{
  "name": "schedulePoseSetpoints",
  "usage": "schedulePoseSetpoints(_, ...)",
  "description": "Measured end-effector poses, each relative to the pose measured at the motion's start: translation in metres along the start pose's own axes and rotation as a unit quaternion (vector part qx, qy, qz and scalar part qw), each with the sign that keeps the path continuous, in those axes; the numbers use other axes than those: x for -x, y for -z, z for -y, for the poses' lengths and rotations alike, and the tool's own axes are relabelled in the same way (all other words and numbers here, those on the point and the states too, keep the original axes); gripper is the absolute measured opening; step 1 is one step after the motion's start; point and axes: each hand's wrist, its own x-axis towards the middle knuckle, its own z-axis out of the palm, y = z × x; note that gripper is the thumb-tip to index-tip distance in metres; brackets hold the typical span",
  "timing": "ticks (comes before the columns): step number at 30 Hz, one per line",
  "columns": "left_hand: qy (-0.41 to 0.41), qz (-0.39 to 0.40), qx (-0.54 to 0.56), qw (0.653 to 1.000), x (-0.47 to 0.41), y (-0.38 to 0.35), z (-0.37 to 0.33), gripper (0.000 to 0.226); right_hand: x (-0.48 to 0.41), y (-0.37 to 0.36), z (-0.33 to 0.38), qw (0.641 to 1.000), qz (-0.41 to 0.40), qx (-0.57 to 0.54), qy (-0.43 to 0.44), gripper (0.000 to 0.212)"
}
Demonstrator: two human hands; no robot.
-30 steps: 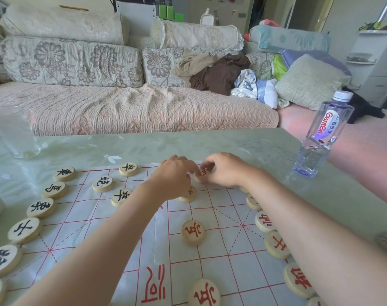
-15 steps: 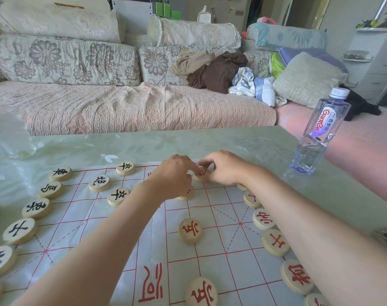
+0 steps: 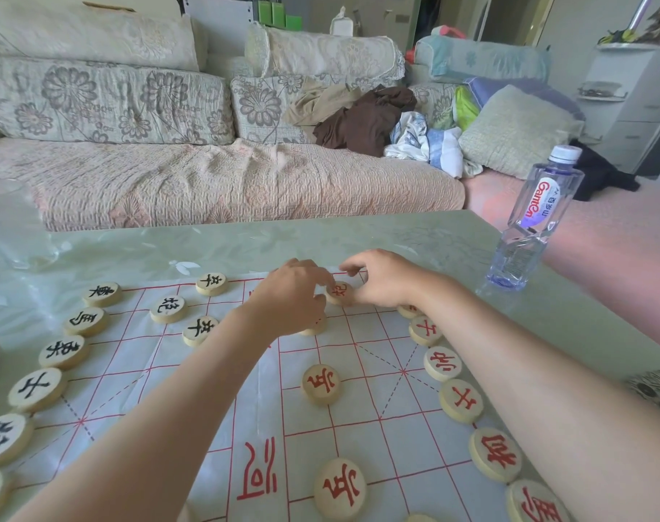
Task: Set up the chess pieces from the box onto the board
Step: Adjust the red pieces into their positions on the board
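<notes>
Board: We are looking at a xiangqi board [image 3: 362, 431], a thin sheet with a red grid, lying flat on a pale green table [image 3: 396, 239].

Piece in hand: The red cannon piece [image 3: 339, 292] is lying flat on the far part of the board, right of the middle, between the two hands.

Left hand: The left hand [image 3: 291, 299] is reaching in from the left with bent fingers touching the cannon's left rim. We cannot tell whether it is pinching the piece or only nudging it.

Right hand: The right hand [image 3: 383, 282] is resting just right of the cannon with its fingers loosely curled and lifted, gripping nothing that we can see.

Done: The black back row [image 3: 63, 351] is running down the left edge, with a black cannon [image 3: 167, 308] and black soldiers [image 3: 211, 283] inside it. The red back row [image 3: 461, 400] is running down the right edge, and red soldiers [image 3: 321, 383] are standing inside that.

Left: We are judging the setup well along, with this cannon being settled on its point. The near end of the board is falling outside the frame, so we cannot say what is missing there.

Box: We are not making out the box for certain.

Nearby: A water bottle [image 3: 535, 216] is standing at the far right of the table.
</notes>
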Motion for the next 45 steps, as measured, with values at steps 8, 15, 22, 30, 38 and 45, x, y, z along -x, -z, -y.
schedulePoseSetpoints(8, -0.002, -0.006, 0.041, 0.999, 0.034, 0.032, -0.062, 0.018, 0.066, 0.039, 0.010, 1.000, -0.022, -0.010, -0.008, 0.035)
schedulePoseSetpoints(15, -0.014, 0.041, 0.058, 0.997, 0.084, 0.041, -0.137, 0.020, 0.174, 0.048, 0.015, 1.000, 0.003, 0.009, 0.000, 0.024)
schedulePoseSetpoints(22, -0.048, 0.079, 0.022, 0.995, 0.140, 0.030, -0.194, 0.017, 0.278, 0.041, -0.008, 0.999, 0.015, -0.003, -0.042, 0.013)
schedulePoseSetpoints(30, -0.097, 0.095, 0.023, 0.991, 0.190, 0.001, -0.224, 0.022, 0.343, 0.024, -0.015, 0.995, 0.024, 0.019, -0.099, 0.041)
schedulePoseSetpoints(38, -0.121, 0.073, -0.015, 0.990, 0.205, -0.012, -0.235, 0.030, 0.349, -0.004, -0.027, 0.990, -0.024, 0.109, -0.087, 0.047)
schedulePoseSetpoints(45, -0.103, 0.083, -0.021, 0.991, 0.208, -0.024, -0.238, 0.043, 0.349, -0.003, -0.046, 0.999, 0.021, -0.025, -0.042, 0.045)
